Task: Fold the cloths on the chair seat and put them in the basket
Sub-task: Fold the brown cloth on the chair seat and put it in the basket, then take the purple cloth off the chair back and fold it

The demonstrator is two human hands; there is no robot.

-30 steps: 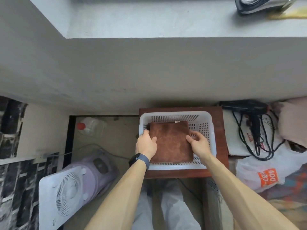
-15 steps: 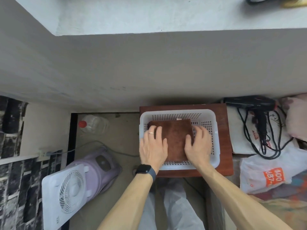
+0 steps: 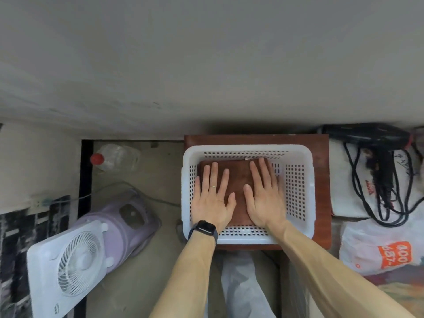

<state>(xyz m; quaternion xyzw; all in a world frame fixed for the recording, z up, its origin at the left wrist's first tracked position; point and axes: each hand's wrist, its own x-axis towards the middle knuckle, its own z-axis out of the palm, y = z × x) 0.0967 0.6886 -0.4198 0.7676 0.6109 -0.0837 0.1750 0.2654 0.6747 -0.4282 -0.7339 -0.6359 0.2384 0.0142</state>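
A white perforated basket stands on the dark red-brown chair seat. A folded brown cloth lies flat on the basket's floor, toward its left side. My left hand, with a ring and a black watch on the wrist, presses flat on the cloth's left half with straight fingers. On the right half my right hand lies flat in the same way. Both palms hide much of the cloth.
A grey wall rises just behind the chair. A black hair dryer with tangled cord and white bags lie to the right. On the floor to the left are a white fan, a purple appliance and a plastic bottle.
My hands went from holding the cloth's side edges to lying flat on top of it, fingers spread. The cloth now sits lower in the basket. The view has tilted down.
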